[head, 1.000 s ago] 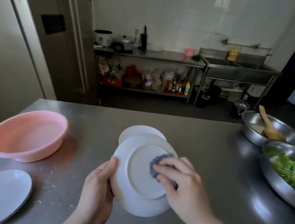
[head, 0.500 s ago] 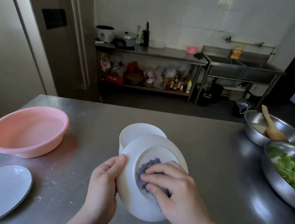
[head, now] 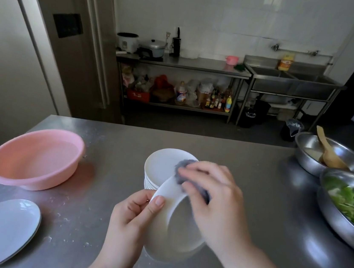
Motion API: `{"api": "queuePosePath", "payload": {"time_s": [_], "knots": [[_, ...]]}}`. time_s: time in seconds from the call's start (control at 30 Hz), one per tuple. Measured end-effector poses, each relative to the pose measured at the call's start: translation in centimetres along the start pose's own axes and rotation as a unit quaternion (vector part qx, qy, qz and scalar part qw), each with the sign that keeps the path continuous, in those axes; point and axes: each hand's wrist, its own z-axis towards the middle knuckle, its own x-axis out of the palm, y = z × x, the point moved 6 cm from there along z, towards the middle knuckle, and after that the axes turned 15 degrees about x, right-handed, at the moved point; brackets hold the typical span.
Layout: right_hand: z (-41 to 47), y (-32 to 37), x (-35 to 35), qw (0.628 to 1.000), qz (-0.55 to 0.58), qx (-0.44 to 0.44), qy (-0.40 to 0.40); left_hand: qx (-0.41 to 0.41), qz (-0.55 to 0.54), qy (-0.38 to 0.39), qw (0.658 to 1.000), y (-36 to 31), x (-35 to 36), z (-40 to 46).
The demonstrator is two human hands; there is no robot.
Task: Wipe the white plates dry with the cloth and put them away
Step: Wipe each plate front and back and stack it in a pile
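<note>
One plate is mid-wipe: left hand pinches its rim, right hand presses the cloth on it. Next, likely: finish wiping, then set it on the stack behind.

- Two hands in view, left hand and right hand, both bare: no gloves.
- Forearms bare to the frame edge; no sleeves visible.
- Fingernails short, unpainted.
- No watch or bracelet on either wrist.
</note>
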Motion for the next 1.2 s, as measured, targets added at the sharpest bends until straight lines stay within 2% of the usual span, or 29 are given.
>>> {"api": "queuePosePath", "payload": {"time_s": [0.07,0.1,0.23,0.33,0.47,0.57,0.73,0.83,0.9,1.03,1.13,1.2], "knots": [[-0.9,1.0,0.9,0.998,-0.005,-0.056,0.029,0.0,-0.004,0.003,1.0,0.0,-0.1,0.1],[-0.4,0.7,0.9,0.998,0.01,-0.047,0.042,-0.004,-0.006,-0.001,1.0,0.1,-0.3,0.1],[2.9,-3.4,-0.6,0.989,0.088,0.111,0.039,-0.067,-0.057,-0.092,0.992,1.3,-1.6,0.1],[2.7,-5.5,-0.9,0.982,0.093,0.158,0.038,-0.099,-0.125,-0.17,0.973,1.8,-2.2,0.7],[-0.8,-5.4,-0.3,0.986,0.092,0.132,-0.041,-0.126,-0.228,-0.267,0.928,1.7,-1.8,1.8],[-2.5,-3.3,0.6,0.993,0.047,0.034,-0.105,-0.153,-0.266,-0.307,0.901,1.4,-0.8,2.2],[-0.9,1.3,1.0,0.988,0.011,-0.104,-0.112,-0.19,-0.335,-0.268,0.883,-1.3,1.9,5.1],[1.6,3.5,-1.2,0.98,0.003,-0.154,-0.129,-0.162,-0.343,-0.252,0.89,-4.3,2.8,7.9],[3.6,4.2,-3.5,0.973,0.012,-0.158,-0.166,-0.122,-0.345,-0.247,0.897,-6.7,3.0,9.8],[6.7,5.7,-7.9,0.957,0.059,-0.11,-0.263,-0.04,-0.371,-0.236,0.897,-11.0,3.8,12.3],[5.7,8.9,-6.5,0.946,0.037,-0.173,-0.27,-0.019,-0.38,-0.209,0.901,-12.7,4.8,12.6],[4.6,10.6,-4.8,0.943,0.022,-0.23,-0.239,-0.049,-0.421,-0.167,0.89,-12.9,6.0,12.0]]}}
